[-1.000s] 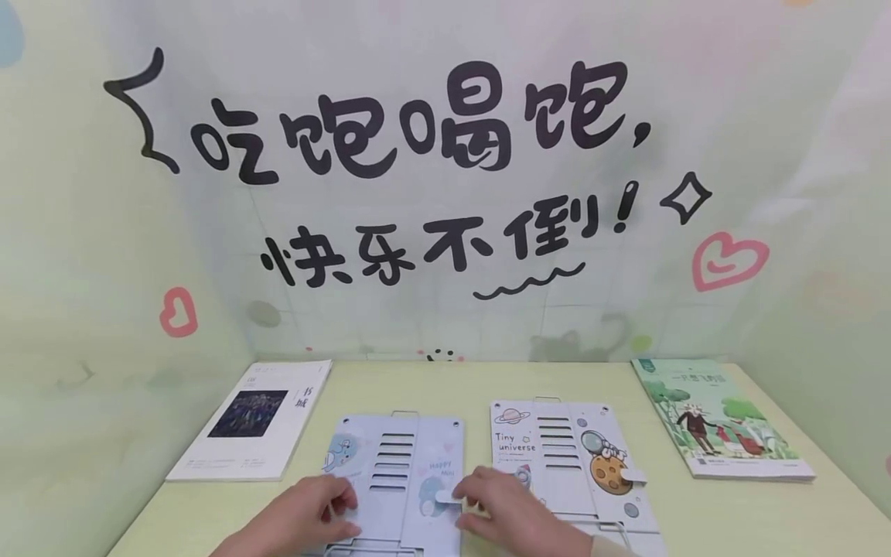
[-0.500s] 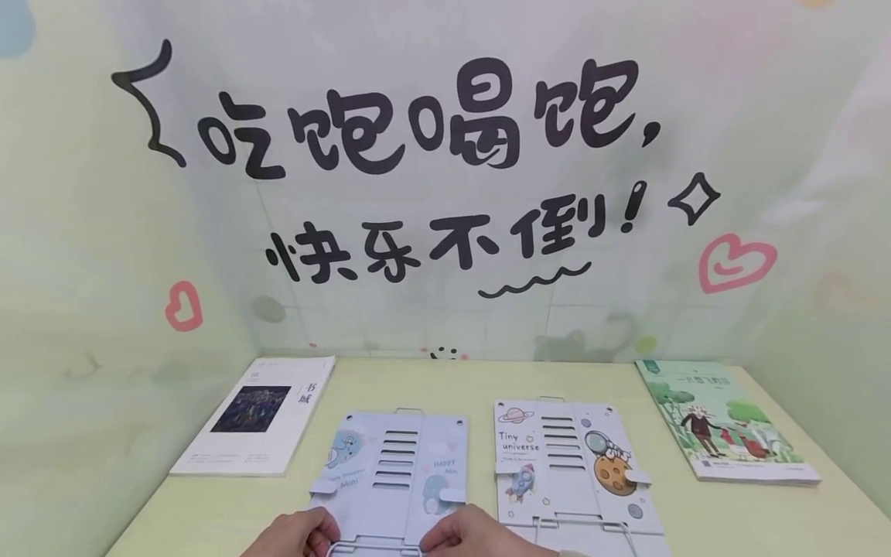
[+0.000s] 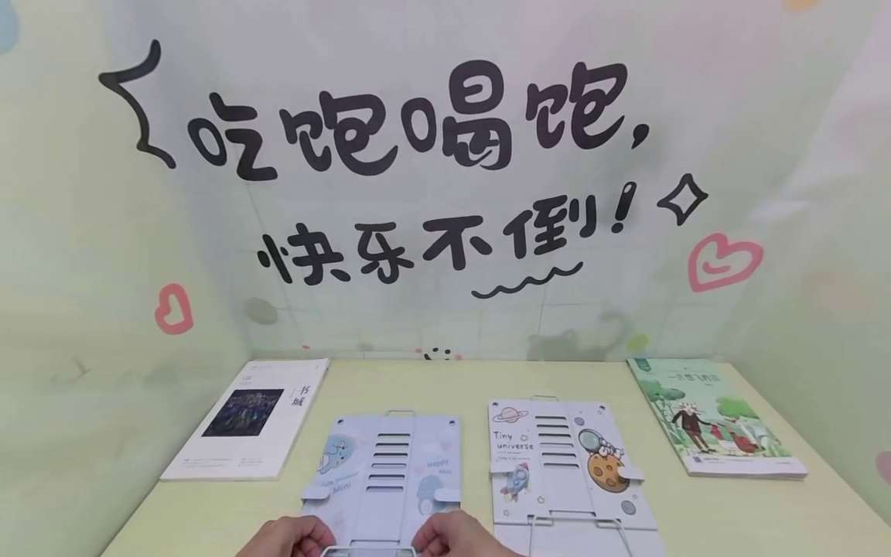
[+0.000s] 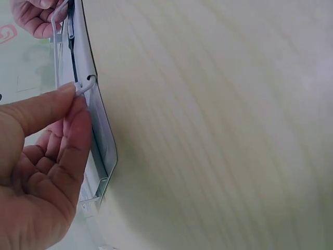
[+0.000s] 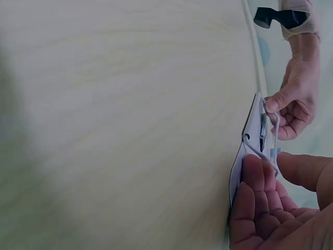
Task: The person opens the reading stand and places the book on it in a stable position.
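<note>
A pale blue book stand (image 3: pixel 428 445) with cartoon animals and a slotted middle strip lies on the table before me. My left hand (image 3: pixel 295 538) and my right hand (image 3: pixel 452 538) are at the two sides of its wire bracket (image 3: pixel 369 550), at the near edge. In the left wrist view, the left thumb and forefinger pinch the bracket's wire (image 4: pixel 87 86) close to where it enters the plate. The right wrist view has the right thumb and fingers around the other side of the wire (image 5: pixel 260 152). Two small side clips (image 3: pixel 448 495) are turned out on the stand's face.
To the right lies a second book stand (image 3: pixel 518 499) with a space print, its wire bracket folded out toward me. A white book (image 3: pixel 271 456) is at the back left of the table (image 3: pixel 438 383), a green picture book (image 3: pixel 759 464) at the back right. A printed curtain (image 3: pixel 418 309) surrounds the table.
My right hand has left the right clip, and the left hand the left side of the stand. Both have come down to the wire bracket at the near edge and hold it.
</note>
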Tool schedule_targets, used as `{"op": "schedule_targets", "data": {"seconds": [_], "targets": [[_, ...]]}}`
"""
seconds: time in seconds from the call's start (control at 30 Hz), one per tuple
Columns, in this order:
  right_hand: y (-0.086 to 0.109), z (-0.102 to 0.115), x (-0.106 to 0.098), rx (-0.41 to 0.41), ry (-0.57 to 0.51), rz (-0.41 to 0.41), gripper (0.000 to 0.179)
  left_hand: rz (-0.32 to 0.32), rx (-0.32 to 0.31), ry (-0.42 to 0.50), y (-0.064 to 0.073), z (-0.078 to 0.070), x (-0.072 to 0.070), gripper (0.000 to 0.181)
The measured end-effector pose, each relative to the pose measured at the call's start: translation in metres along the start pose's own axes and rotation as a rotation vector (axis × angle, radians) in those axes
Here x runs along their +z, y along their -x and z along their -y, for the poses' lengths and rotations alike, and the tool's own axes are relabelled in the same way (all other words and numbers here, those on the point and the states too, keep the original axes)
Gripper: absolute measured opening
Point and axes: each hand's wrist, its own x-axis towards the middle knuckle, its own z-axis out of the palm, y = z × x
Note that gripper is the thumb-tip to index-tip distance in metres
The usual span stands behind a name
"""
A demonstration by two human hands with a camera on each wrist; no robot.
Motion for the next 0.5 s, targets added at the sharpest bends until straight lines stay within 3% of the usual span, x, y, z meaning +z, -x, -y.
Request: {"op": "schedule_targets", "data": {"seconds": [0.43,0.5], "targets": [[0.001,0.001,0.014,-0.05,0.301,-0.117,0.016,0.096,0.147,-0.049,0.004,0.004,-0.007,0.008],[0.002,0.001,0.015,-0.075,0.332,-0.122,0.017,0.108,0.206,-0.064,0.003,0.004,-0.008,0.009]]}}
